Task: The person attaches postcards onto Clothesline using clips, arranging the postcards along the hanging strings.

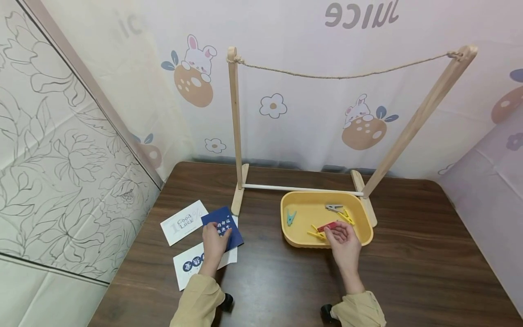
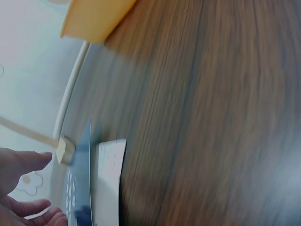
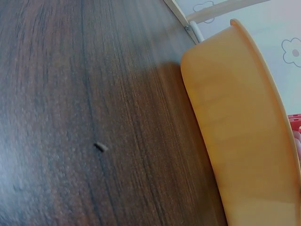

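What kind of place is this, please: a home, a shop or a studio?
Probably a staged tabletop set, not a lived-in home: cartoon-print sheets hang as backdrop behind a wooden table, which carries a small rope rack, a yellow tray of clothespins and some cards.

A makeshift booth, prob. a staged setup and not a lived-in room: cartoon sheets (image 1: 310, 91) (rabbits, flowers, "Juice" in mirror writing) hang as walls beyond both hands, a floral panel (image 1: 61, 150) stands left of the left hand, and a small wooden table (image 1: 286, 281) lies under them.
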{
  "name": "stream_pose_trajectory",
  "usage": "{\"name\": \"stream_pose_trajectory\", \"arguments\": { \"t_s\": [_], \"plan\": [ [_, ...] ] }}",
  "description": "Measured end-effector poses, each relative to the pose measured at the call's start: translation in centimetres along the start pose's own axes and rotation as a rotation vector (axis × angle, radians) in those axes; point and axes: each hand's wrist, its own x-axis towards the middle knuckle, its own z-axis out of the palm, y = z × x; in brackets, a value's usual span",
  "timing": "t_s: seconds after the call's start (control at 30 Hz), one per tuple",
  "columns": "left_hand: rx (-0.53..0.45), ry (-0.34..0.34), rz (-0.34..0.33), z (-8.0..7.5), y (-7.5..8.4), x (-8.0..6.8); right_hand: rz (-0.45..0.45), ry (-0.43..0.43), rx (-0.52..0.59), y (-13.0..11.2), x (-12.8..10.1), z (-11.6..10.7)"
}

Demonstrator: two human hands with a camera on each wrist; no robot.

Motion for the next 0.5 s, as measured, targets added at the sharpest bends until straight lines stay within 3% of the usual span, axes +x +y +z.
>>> {"name": "stream_pose_trajectory", "arguments": {
  "t_s": [0.13, 0.2, 0.3, 0.5],
  "plan": [
    [0.048, -0.016, -0.069, -0.2, -0.7, 0.6, 0.002, -0.004, -0.013, 0.1, 0.0, 0.0],
    [0.072, -0.022, -0.086, -0.3, -0.9, 0.8, -0.002, -0.022, 0.028, -1.0, -0.2, 0.0],
    [0.115, -0.036, -0.107, -0.4, -1.1, 1.1, -0.015, -0.019, 0.003, -0.9, -0.2, 0.0],
    [0.206, -0.067, -0.145, -0.6, -1.5, 1.7, -0.027, 0.007, -0.013, 0.5, -0.1, 0.0]
  ]
}}
